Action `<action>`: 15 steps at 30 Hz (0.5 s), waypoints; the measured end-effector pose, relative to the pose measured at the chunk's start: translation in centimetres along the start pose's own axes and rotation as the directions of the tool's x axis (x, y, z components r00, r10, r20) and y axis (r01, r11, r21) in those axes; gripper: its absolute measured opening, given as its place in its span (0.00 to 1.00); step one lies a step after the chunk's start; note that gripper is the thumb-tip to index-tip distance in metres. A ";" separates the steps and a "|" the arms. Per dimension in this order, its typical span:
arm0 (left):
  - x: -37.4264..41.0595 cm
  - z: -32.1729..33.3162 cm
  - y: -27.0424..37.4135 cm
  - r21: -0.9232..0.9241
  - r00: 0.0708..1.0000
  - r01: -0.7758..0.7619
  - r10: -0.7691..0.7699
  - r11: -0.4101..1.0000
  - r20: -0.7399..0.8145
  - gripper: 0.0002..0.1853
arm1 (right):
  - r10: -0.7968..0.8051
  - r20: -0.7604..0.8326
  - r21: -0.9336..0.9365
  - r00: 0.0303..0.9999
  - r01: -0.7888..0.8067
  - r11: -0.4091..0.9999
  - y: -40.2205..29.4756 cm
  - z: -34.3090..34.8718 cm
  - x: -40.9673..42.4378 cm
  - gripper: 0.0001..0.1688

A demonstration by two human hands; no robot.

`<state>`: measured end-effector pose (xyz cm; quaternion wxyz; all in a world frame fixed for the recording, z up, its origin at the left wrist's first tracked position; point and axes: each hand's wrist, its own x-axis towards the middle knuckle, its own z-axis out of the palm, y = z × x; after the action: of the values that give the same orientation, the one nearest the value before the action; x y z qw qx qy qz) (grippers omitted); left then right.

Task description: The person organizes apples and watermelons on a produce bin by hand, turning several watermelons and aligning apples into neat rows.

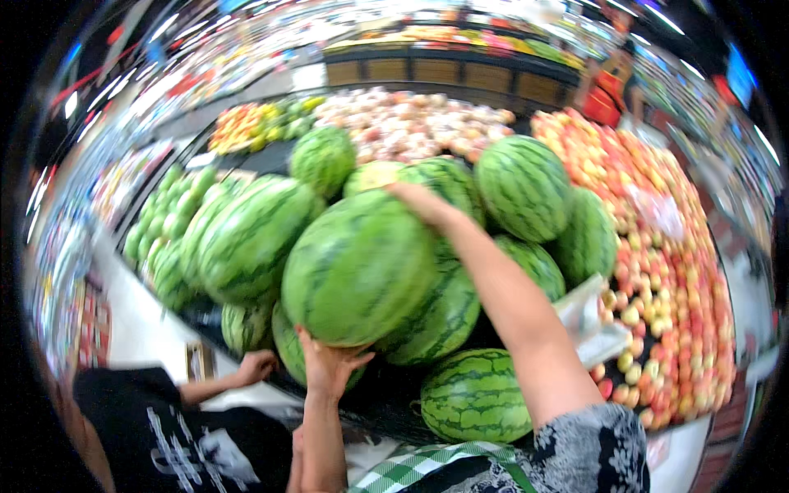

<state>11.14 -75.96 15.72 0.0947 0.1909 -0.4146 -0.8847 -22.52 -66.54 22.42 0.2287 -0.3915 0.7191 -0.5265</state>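
Between my two hands is a large striped watermelon (357,268), slightly blurred, above other melons. My left hand (333,365) is beneath its near end, palm up and fingers spread. My right hand (422,203) reaches over to its far upper side, the fingertips partly hidden behind the rind. Under and behind it are a dark-striped watermelon (441,320) and another watermelon (447,182). At the left lies a long watermelon (256,237). Close to my body, a watermelon (474,394) rests on the black display surface (382,400).
A person in a black T-shirt (185,425) stands at my left, one hand (256,368) near the stand's edge. Apples (672,320) fill the right side, beside a pale box-like holder (588,320). More fruit (407,123) lies behind. Another person with a red bag (604,95) is farther back.
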 end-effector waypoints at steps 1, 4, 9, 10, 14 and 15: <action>0.3 -0.5 0.0 0.071 0.999 -0.012 0.009 0.997 0.050 0.48 | -0.119 -0.010 -0.186 0.993 0.115 0.976 0.2 0.9 1.4 0.30; 1.0 -0.8 -0.4 -0.059 0.989 -0.111 0.104 0.992 -0.106 0.48 | -0.110 -0.021 -0.253 0.994 0.102 0.962 0.2 2.3 2.7 0.32; 2.1 4.5 -1.7 0.124 0.949 -0.117 0.147 0.985 -0.279 0.52 | 0.073 -0.123 0.081 0.990 -0.064 0.995 4.7 0.9 -1.1 0.45; 2.3 4.5 -1.7 0.129 0.943 -0.108 0.143 0.986 -0.300 0.53 | 0.077 -0.143 0.070 0.987 -0.067 0.995 4.2 1.3 -2.7 0.45; 3.3 1.4 -1.6 0.111 0.973 -0.064 0.087 0.992 -0.215 0.54 | -0.002 -0.057 -0.074 0.998 -0.002 0.997 3.0 0.3 -11.5 0.49; 3.4 -0.4 -1.5 0.096 0.985 -0.058 0.073 0.994 -0.157 0.51 | -0.016 -0.019 -0.084 1.000 0.015 0.996 2.8 0.3 -14.2 0.49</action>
<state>8.16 -76.40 13.50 0.1480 0.2517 -0.4516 -0.8431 -14.84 -54.84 18.53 0.2011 -0.4012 0.7397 -0.5014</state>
